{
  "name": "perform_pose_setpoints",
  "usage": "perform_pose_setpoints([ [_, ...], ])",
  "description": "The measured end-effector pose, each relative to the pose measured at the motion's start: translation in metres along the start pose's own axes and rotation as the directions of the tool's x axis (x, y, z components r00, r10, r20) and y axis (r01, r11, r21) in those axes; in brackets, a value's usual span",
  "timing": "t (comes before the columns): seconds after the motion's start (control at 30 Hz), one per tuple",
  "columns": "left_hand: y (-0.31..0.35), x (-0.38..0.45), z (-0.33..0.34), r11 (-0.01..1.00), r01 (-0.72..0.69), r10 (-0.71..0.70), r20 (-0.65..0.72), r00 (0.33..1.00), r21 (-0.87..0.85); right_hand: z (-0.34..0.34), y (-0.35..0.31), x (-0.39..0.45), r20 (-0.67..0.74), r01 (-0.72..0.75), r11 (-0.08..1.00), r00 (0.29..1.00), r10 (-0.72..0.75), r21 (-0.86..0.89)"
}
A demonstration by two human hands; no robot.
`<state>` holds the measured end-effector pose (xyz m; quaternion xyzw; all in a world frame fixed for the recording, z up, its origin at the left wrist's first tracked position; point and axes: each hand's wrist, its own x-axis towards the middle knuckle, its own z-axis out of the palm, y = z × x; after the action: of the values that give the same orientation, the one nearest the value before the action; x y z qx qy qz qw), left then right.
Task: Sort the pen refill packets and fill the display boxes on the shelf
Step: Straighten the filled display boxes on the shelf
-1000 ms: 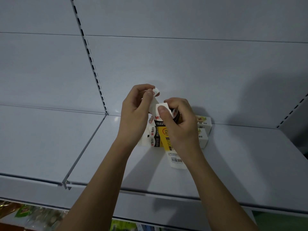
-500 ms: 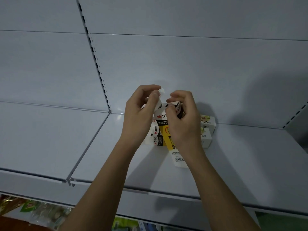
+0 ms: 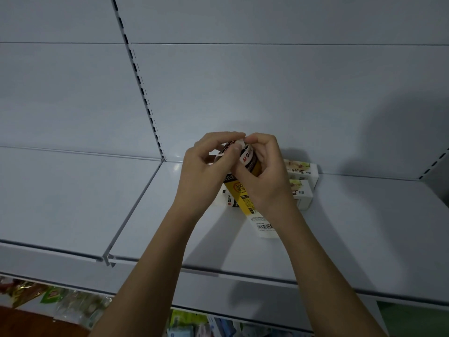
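Observation:
A yellow, black and white pen refill display box (image 3: 245, 198) stands tilted on the white shelf (image 3: 340, 239), its barcoded end toward me. My left hand (image 3: 204, 173) and my right hand (image 3: 264, 176) both grip its top end, fingers curled over the folded flap with fingertips meeting above it. Another white box of the same brand (image 3: 224, 199) sits just behind, mostly hidden by my left hand. Two white boxes (image 3: 302, 181) with green print lie to the right, against the back panel.
The shelf's front edge (image 3: 218, 273) runs across below my forearms. A slotted upright (image 3: 143, 93) divides the back panel to the left. Packaged goods (image 3: 60, 302) show on a lower level at bottom left.
The box's top flap, held up by my left fingers a second ago, has been folded down. Both hands have closed together over the top end.

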<state>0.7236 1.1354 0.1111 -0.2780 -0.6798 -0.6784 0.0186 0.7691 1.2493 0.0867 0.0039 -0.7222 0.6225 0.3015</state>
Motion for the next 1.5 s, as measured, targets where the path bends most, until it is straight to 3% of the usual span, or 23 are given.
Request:
perform_pose_setpoints([
  [0.17, -0.001, -0.003, -0.003, 0.997, 0.028, -0.027, 0.024, 0.999, -0.078, 0.003, 0.002, 0.0, 0.01, -0.027, 0.999, 1.0, 0.027, -0.035],
  [0.33, -0.013, -0.009, -0.002, 0.999, 0.032, -0.033, 0.022, 0.999, 0.021, 0.007, 0.002, 0.001, -0.008, -0.025, 0.998, 1.0, 0.025, -0.051],
  [0.53, -0.019, -0.009, -0.004, 0.994, -0.016, -0.001, 0.155, 0.988, 0.109, 0.009, 0.003, 0.001, -0.03, -0.035, 0.997, 0.999, 0.033, -0.066],
  [0.7, -0.026, -0.005, -0.018, 0.974, 0.104, -0.163, 0.302, 0.939, 0.201, 0.008, 0.012, 0.006, 0.055, -0.076, 0.98, 0.995, 0.087, -0.183],
  [0.9, -0.041, -0.011, -0.025, 0.937, 0.15, -0.197, 0.12, 0.973, 0.315, 0.024, 0.021, 0.007, 0.2, -0.059, 0.918, 0.969, 0.147, -0.393],
  [1.03, -0.055, -0.025, -0.031, 0.946, 0.214, -0.229, 0.037, 0.973, 0.242, 0.025, 0.019, 0.001, 0.327, -0.023, 0.83, 0.913, 0.245, -0.557],
  [1.2, -0.079, -0.051, -0.025, 0.926, 0.341, -0.331, -0.089, 0.94, 0.159, 0.014, 0.024, -0.011, 0.375, 0.006, 0.71, 0.853, 0.364, -0.704],
  [1.4, -0.083, -0.054, -0.023, 0.923, 0.352, -0.32, -0.196, 0.927, 0.158, 0.0, 0.029, -0.018, 0.38, -0.129, 0.827, 0.842, 0.383, -0.548],
  [1.5, -0.081, -0.035, -0.033, 0.925, 0.346, -0.306, -0.232, 0.923, 0.16, -0.012, 0.022, -0.008, 0.31, -0.153, 0.902, 0.904, 0.293, -0.404],
])
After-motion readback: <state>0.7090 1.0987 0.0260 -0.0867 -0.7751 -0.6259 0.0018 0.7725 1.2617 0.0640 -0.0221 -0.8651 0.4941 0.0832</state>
